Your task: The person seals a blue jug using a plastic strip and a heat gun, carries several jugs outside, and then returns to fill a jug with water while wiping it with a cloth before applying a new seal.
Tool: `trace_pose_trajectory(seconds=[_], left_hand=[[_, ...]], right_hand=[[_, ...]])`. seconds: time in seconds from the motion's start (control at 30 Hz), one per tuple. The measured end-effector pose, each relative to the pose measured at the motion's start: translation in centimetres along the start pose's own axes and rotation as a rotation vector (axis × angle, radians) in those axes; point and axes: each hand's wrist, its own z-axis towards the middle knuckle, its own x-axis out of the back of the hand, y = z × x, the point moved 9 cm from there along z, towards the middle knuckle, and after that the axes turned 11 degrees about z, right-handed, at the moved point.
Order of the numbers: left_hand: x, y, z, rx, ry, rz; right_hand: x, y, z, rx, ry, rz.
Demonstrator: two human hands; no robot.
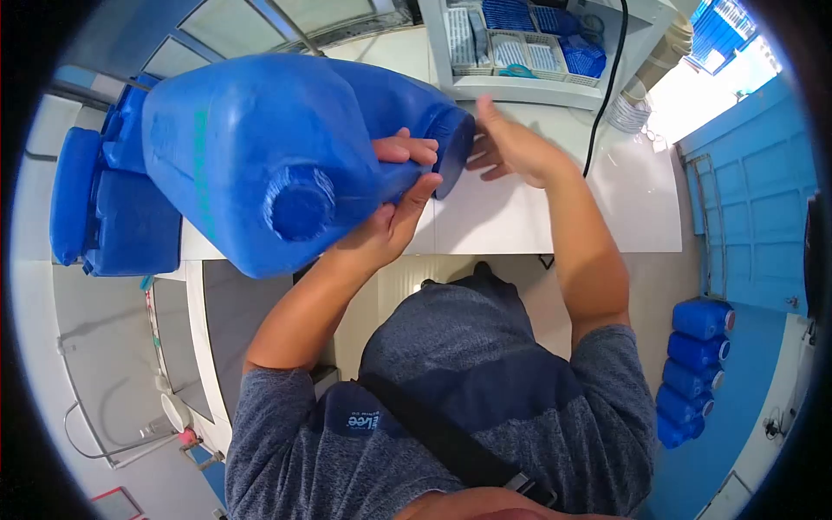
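A large blue water jug (217,130) lies tilted over the white counter. Its small capped spout (298,208), wrapped in clear film, faces up toward me. At the right end is a wide, dark blue round lid (456,152). My left hand (400,204) is closed round the blue handle beside this lid, fingers above and thumb below. Just right of the lid, my right hand (516,149) is open, thumb up and fingers spread, with fingertips close to the lid's edge.
More blue jugs (130,221) stand at the left end of the counter (624,208). A white shelf (529,87) with baskets of blue and white packets stands at the back. A black cable (611,95) hangs down its right side. Several blue jugs (693,373) line the right wall.
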Motion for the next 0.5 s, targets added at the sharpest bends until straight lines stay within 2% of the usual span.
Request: trace_pose_trajectory(seconds=[0.03,0.07,0.13,0.17,0.2,0.27,0.3,0.33,0.4,0.43,0.47,0.5], left_hand=[[-0.8,-0.4,0.3,0.008,-0.007,0.002],[-1.1,-0.6,0.7,-0.016,0.025,0.052],[-1.6,-0.8,1.5,-0.033,0.056,0.110],[-2.4,-1.0,1.8,-0.020,-0.026,0.265],[-3.3,-1.3,1.8,-0.002,-0.109,0.420],[-4.2,-2.1,1.4,0.000,-0.097,0.381],[-4.3,-2.2,1.2,-0.006,-0.080,0.333],[-4.7,-2.4,1.4,-0.004,-0.082,0.339],[-5.1,-1.5,1.1,-0.060,-0.060,0.318],[-4.9,-1.6,1.0,-0.024,-0.029,0.231],[-4.5,-3.0,0.3,-0.012,-0.030,0.236],[-4.0,-6.5,-0.8,0.063,-0.071,0.330]], right_hand=[[0.3,-0.8,-0.1,0.116,0.081,-0.046],[0.1,-0.7,-0.1,0.111,0.075,-0.037],[-1.1,-6.7,-3.3,0.867,-0.105,-0.005],[-1.9,-6.6,-4.4,0.854,-0.486,0.208],[-1.9,-6.3,-4.2,0.844,-0.496,0.218],[1.9,-5.2,-2.1,0.809,0.057,0.274],[2.9,-3.3,0.0,0.657,0.160,0.293],[2.9,-1.8,1.2,0.657,0.155,0.297],[0.2,2.6,3.5,0.305,-0.031,0.405],[-1.4,4.0,3.5,0.128,-0.097,0.495],[-1.6,4.9,4.4,0.116,-0.104,0.498],[-0.1,3.9,5.3,0.403,0.058,0.124]])
